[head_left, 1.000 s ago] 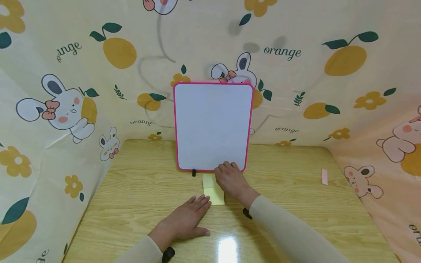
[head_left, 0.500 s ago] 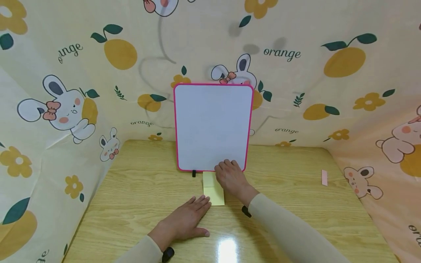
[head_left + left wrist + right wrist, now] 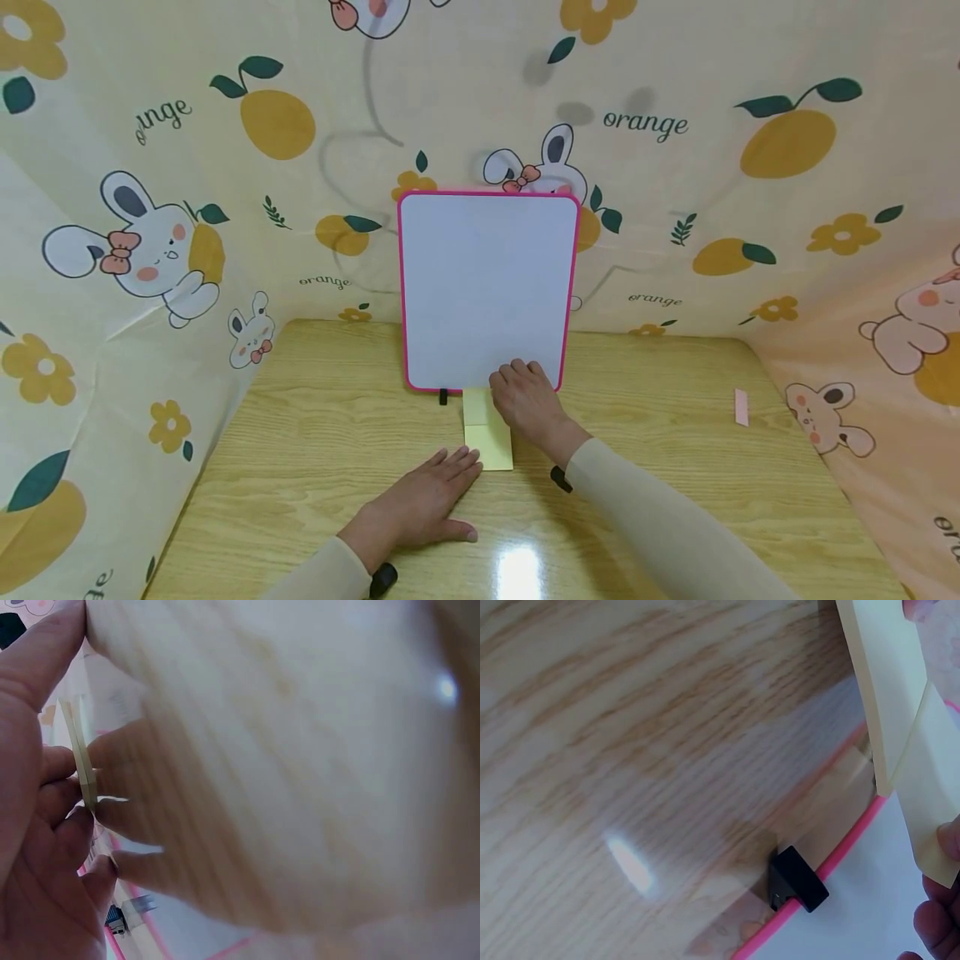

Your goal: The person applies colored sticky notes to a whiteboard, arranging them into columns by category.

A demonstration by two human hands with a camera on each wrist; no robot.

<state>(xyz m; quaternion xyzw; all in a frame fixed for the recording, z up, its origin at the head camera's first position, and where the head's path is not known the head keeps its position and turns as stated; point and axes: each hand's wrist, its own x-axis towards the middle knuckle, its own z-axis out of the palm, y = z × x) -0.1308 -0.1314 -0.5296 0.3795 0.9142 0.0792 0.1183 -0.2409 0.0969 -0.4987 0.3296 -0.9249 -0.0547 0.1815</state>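
A pale yellow sticky-note pad [image 3: 491,454] lies on the table in front of the whiteboard. My left hand [image 3: 423,500] rests on the table with its fingers straight, their tips at the pad's left side. My right hand [image 3: 528,407] pinches a yellow sheet [image 3: 475,407] between thumb and finger. In the right wrist view, this sheet [image 3: 926,780] is raised from the thick pad [image 3: 874,682] and still joins it along a crease. The left wrist view shows the pad [image 3: 79,750] edge-on beside the left fingers [image 3: 60,799].
A pink-framed whiteboard [image 3: 487,292] stands upright behind the hands. A small black clip-like foot [image 3: 799,877] sits at its lower edge. Far to the right, a pink paper strip [image 3: 741,407] lies on the wooden table [image 3: 660,433]. Printed cloth [image 3: 652,183] surrounds the table.
My right hand has moved slightly away from me, and the lifted sheet reaches a little higher with it. The left hand has stayed in place.
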